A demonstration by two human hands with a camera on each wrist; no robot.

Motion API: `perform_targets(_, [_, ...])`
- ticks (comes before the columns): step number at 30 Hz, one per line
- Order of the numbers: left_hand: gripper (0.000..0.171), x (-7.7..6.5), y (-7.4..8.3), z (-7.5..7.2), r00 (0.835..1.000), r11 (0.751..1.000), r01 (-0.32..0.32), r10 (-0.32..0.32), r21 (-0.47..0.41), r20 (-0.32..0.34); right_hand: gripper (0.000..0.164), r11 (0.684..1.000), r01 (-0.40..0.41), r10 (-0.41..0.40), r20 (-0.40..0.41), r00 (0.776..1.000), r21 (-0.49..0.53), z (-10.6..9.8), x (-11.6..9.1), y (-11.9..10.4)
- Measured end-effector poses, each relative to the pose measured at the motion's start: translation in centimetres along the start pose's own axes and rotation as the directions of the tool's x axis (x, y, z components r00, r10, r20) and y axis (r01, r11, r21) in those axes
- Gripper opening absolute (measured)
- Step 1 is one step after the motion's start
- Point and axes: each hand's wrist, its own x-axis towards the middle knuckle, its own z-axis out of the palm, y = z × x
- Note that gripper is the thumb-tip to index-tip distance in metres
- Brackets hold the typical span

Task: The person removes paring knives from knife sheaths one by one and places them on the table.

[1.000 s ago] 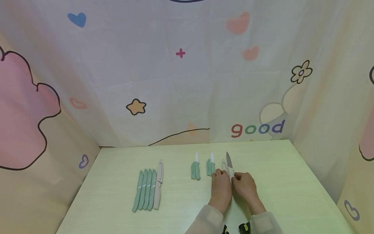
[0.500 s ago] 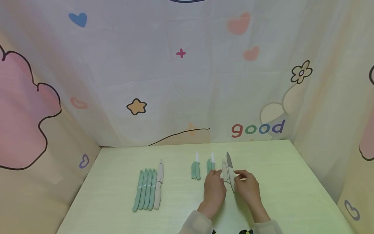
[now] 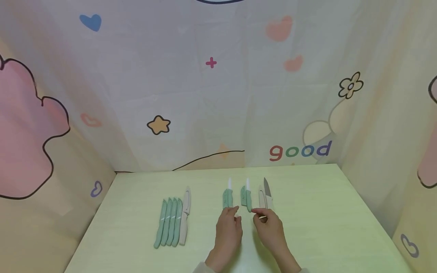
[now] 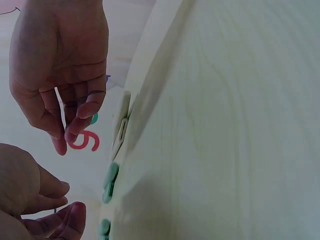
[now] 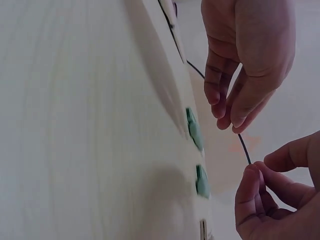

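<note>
Left hand (image 3: pixel 228 232): hung empty at lower centre, fingers loosely bent.
Right hand (image 3: pixel 271 228): had just left the pale knife (image 3: pixel 268 192), held nothing, fingers lightly curved.
Pale knife: lay right of centre beside its sheath (image 3: pixel 261 198); that placement seemed finished.

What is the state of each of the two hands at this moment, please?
Left hand: open, holding nothing.
Right hand: open, loosely curled, holding nothing.

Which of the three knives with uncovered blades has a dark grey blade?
The pale-handled knife, rightmost in the head view; both green-handled knives are white-bladed.
</note>
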Motion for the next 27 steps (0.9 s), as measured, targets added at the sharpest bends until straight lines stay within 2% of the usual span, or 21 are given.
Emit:
perform_targets(5, [0.030, -0.9, -1.4, -1.8, 1.000, 0.999, 0.029, -0.029, 0.017, 0.009, 0.020, 0.991, 0.000, -0.014, 0.108, 0.994, 0.131, 2.0, -0.9, -0.3])
perform_targets(12, [0.032, -1.8, -2.7, -4.2, 0.987, 0.986, 0.157, -0.158, 0.062, 0.007, 0.029, 0.954, -0.014, -0.068, 0.261, 0.963, 0.300, 3.9, -1.7, -1.8])
perform_targets(17, [0.035, -2.1, -3.8, -5.8, 0.972, 0.970, 0.235, -0.235, 0.065, -0.005, 0.037, 0.911, -0.074, -0.077, 0.343, 0.936, 0.406, 5.3, -1.7, -2.1])
perform_targets(27, [0.043, -2.6, -5.5, -8.2, 0.948, 0.946, 0.317, -0.315, 0.069, -0.036, 0.043, 0.861, -0.165, -0.075, 0.441, 0.894, 0.481, 8.1, -1.6, -2.8])
